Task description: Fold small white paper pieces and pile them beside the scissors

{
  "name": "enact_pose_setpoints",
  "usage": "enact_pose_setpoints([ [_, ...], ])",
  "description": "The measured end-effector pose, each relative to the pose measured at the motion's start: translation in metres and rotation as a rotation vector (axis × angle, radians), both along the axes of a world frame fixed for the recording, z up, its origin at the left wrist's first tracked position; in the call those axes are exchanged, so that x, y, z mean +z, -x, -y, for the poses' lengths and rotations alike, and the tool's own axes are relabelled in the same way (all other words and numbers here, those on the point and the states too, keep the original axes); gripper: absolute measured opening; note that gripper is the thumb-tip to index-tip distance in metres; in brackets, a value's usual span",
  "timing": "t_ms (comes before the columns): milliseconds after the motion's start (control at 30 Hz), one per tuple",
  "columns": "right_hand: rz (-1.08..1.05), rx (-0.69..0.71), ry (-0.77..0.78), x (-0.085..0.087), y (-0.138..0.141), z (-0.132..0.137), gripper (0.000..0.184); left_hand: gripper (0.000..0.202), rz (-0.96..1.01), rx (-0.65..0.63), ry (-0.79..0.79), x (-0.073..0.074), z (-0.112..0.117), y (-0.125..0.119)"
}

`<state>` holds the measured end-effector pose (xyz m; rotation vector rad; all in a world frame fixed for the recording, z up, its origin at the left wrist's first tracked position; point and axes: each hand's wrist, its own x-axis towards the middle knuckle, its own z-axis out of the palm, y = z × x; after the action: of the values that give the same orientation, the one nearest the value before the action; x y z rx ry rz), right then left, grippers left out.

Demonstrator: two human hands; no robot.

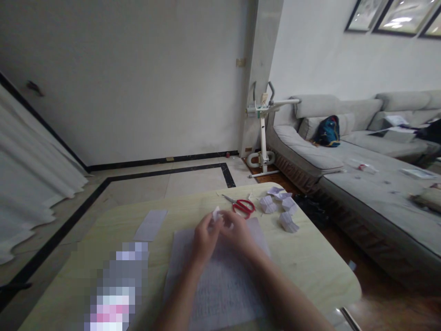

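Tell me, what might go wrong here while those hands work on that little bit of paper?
The small white paper held between the left hand and the right hand might tear or crease badly, being so small. The red-handled scissors lie just beyond the right hand, so a careless reach could mean a nick. The folded paper pieces sit near the edge of the table, so an arm might brush some off.
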<state>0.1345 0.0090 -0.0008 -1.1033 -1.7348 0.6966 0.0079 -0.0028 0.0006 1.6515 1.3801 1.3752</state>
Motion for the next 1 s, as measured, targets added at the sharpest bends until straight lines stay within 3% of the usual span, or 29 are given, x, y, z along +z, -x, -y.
enact_pose_setpoints([
  [200,-0.127,-0.048,0.023,0.003,-0.002,-0.002,0.022,0.025,0.093,0.093,0.084,0.001,-0.003,0.008],
  [600,-0.303,0.01,0.244,0.006,-0.009,-0.01,0.009,0.026,0.02,-0.051,0.055,-0.005,-0.001,0.004],
  [1000,-0.263,0.003,0.18,0.004,-0.011,-0.012,0.007,0.029,0.098,-0.139,0.006,0.002,0.002,0.002],
])
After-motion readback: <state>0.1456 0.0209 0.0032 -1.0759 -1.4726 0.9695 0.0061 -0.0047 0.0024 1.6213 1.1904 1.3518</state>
